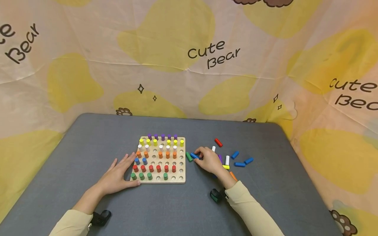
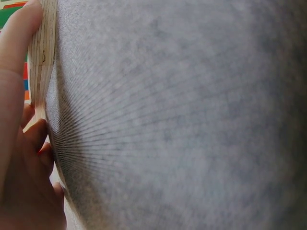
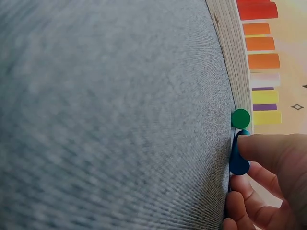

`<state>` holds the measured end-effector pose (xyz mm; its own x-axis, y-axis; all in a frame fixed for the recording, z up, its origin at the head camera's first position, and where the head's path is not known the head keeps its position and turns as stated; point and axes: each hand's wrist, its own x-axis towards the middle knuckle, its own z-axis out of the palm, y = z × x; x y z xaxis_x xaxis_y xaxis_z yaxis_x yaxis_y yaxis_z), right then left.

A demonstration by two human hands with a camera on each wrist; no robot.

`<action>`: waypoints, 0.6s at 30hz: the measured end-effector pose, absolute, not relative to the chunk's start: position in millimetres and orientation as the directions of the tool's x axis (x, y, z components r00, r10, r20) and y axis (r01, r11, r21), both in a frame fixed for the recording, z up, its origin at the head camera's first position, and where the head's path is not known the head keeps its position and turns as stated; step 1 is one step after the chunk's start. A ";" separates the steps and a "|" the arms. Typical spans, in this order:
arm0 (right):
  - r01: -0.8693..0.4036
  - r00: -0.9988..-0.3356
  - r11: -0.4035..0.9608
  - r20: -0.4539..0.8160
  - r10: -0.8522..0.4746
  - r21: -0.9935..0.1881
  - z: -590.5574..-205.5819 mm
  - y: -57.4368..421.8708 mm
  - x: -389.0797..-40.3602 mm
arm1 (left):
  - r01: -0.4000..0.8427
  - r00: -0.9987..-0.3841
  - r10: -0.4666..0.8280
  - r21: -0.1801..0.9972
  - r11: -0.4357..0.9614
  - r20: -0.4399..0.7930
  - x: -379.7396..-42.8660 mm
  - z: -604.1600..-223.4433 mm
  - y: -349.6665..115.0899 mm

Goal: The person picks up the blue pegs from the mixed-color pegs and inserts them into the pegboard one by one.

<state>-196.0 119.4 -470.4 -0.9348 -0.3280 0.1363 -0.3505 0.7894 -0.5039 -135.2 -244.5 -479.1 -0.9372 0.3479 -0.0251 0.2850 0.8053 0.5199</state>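
Observation:
A wooden pegboard [image 1: 183, 160] lies on the table, bearing rows of purple, yellow, white, orange, blue, red and green pegs. My left hand [image 1: 115, 178] rests at its left side, fingers spread along the edge and thumb by the front corner. To the right of the board, my right hand [image 1: 210, 161] pinches a blue peg [image 1: 194, 156] lying low at the tabletop. In the right wrist view the thumb presses on this blue peg [image 3: 239, 164], the other fingers behind it. Beside it a green peg [image 1: 189, 157] lies close to the board's right edge.
Loose pegs lie right of my right hand: several blue ones [image 1: 240, 164], a red peg [image 1: 218, 142], a white peg [image 1: 227, 160], a yellow peg [image 1: 225, 167] and an orange peg [image 1: 233, 176]. A patterned cloth [image 1: 189, 82] hangs behind the grey table [image 1: 141, 209].

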 end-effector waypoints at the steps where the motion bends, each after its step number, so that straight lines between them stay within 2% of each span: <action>1: -0.344 -0.937 0.789 0.131 -0.324 -0.509 -470.5 119.0 -196.7 | 0.285 -0.937 0.348 0.520 0.805 -0.024 -135.2 -479.1 -244.5; 18: -0.319 -0.946 0.804 0.118 -0.302 -0.502 -472.2 116.1 -200.0 | 0.281 -0.937 0.347 0.518 0.808 -0.033 -134.8 -477.5 -244.5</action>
<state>-200.0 116.1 -472.2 -0.9460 -0.3016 0.1185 -0.3192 0.8041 -0.5016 -134.8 -244.5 -477.5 -0.9372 0.3471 -0.0333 0.2808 0.8080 0.5180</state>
